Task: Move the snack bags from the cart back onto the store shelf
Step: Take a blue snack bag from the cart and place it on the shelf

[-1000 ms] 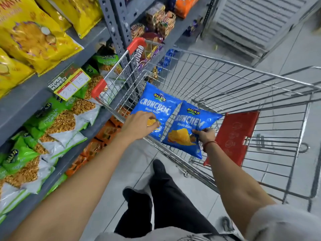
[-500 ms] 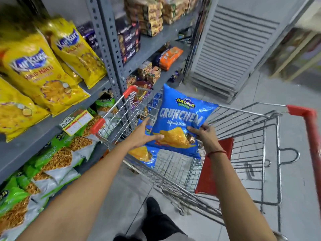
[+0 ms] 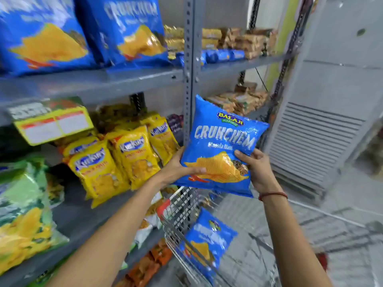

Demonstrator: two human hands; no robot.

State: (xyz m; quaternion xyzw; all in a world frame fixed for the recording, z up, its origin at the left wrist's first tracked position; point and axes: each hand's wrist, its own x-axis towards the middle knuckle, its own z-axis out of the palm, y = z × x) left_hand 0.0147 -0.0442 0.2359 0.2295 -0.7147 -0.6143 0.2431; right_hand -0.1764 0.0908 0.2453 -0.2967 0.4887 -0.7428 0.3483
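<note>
I hold a blue Crunchem snack bag (image 3: 221,141) upright in front of the grey shelf post (image 3: 189,59), above the cart. My left hand (image 3: 178,169) grips its lower left edge and my right hand (image 3: 256,168) grips its lower right side. A second blue Crunchem bag (image 3: 207,239) leans inside the wire cart (image 3: 176,220) below. Two matching blue bags (image 3: 124,32) stand on the upper grey shelf (image 3: 93,83) at the top left.
Yellow Kurkure bags (image 3: 116,160) fill the middle shelf, green bags (image 3: 22,204) sit at the far left, orange packets (image 3: 149,264) lie lower down. A yellow price tag (image 3: 51,125) hangs from the shelf edge. Biscuit packs (image 3: 238,40) line the right bay. A grey louvred unit (image 3: 315,137) stands at right.
Both hands lifted one blue bag out of the cart and up to shelf height. The other blue bag stayed in the cart. My view tilted up toward the shelves.
</note>
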